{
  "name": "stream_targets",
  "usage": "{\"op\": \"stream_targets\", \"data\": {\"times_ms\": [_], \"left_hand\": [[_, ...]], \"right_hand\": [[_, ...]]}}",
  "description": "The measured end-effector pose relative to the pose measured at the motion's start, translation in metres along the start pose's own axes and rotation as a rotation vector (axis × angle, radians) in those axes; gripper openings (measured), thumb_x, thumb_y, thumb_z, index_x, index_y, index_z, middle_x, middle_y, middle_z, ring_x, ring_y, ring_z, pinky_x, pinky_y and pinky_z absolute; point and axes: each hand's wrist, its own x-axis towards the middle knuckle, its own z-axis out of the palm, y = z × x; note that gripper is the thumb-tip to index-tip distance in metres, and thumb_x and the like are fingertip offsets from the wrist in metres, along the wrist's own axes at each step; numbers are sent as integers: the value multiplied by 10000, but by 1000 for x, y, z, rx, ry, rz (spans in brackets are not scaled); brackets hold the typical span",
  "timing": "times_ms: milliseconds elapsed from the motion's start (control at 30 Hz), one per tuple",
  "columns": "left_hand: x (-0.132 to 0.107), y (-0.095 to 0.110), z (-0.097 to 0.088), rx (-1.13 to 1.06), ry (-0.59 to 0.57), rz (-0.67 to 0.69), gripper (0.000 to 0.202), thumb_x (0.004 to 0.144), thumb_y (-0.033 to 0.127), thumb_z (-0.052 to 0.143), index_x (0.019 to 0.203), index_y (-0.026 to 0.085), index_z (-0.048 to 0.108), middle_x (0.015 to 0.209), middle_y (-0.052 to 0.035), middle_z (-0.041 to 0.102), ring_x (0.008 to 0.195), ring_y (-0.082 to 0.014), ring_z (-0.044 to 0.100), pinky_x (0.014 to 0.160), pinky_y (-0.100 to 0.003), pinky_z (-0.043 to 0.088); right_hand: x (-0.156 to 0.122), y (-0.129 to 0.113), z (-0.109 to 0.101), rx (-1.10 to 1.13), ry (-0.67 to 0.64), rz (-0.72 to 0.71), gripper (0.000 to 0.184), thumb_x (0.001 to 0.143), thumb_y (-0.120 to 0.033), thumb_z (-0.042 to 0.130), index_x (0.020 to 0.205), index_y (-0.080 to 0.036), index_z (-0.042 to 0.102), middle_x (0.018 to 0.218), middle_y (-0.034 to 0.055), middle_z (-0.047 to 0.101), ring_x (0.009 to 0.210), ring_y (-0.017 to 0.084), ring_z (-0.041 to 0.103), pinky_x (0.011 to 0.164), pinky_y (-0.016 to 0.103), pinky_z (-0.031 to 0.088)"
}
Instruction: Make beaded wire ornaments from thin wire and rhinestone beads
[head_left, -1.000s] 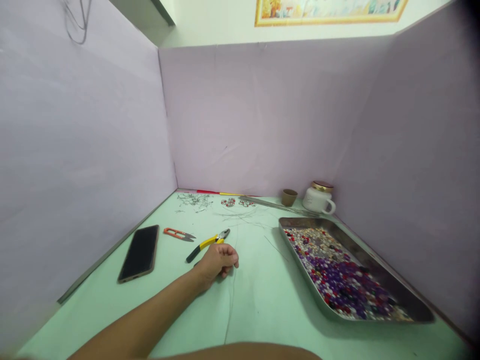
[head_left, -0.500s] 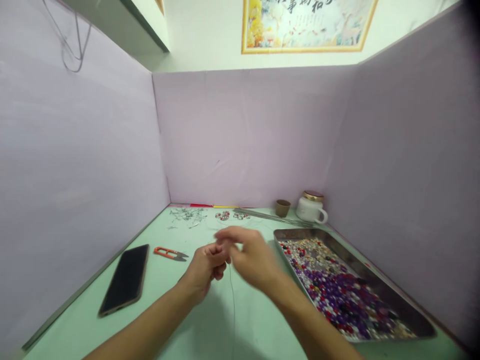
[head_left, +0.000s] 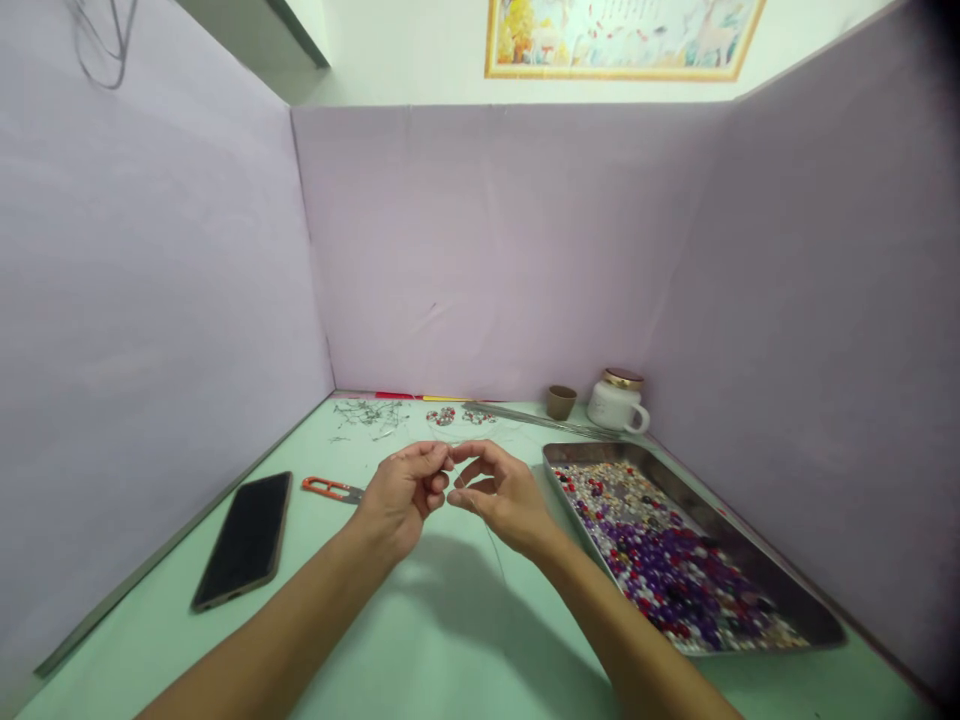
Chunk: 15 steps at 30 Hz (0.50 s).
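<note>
Above the middle of the table, my left hand (head_left: pixel 407 497) is closed, thumb and forefinger pinching a thin wire or thread (head_left: pixel 496 552). Any bead at its fingertips is too small to make out. Close beside it, my right hand (head_left: pixel 508 497) has curved fingers, its forefinger reaching to the left fingertips and its thumb lower, apart from the forefinger. The loose strand hangs down below the right hand. Orange-handled thread snips (head_left: pixel 330 489) lie left of my left hand, their blades partly hidden behind it.
A metal tray (head_left: pixel 592 549) of purple, red, white and gold beads stands at right. A black phone (head_left: pixel 244 540) lies at left. Along the back are cut wire pieces (head_left: pixel 369 414), beaded pieces (head_left: pixel 441 417), long wires (head_left: pixel 540 420), a brown cup (head_left: pixel 561 402) and a lidded white mug (head_left: pixel 616 404).
My right hand's thumb and forefinger have spread, and the hand has tilted. The strand now hangs further right. The whole view has shifted, with the table slightly higher in frame.
</note>
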Motion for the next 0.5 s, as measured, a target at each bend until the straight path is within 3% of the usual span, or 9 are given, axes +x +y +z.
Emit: {"op": "stream_targets", "data": {"times_ms": [300,500], "left_hand": [[-3,-6,-3,92,24,-9,117,622,210,632,639,121,558,598,12,507,444,-30,394,385,-152,273],[-3,-6,-5,226,0,-3,120,668,248,550,635,134,535,632,-2,514,456,-43,392,406,-175,275]], "right_hand": [[4,2,-3,61,152,-36,91,665,-250,628,739,-198,638,804,5,565,575,95,518,534,247,467],[3,-2,-1,170,162,37,135,710,-292,588,732,-192,675,786,28,635,661,137,580,568,269,494]]}}
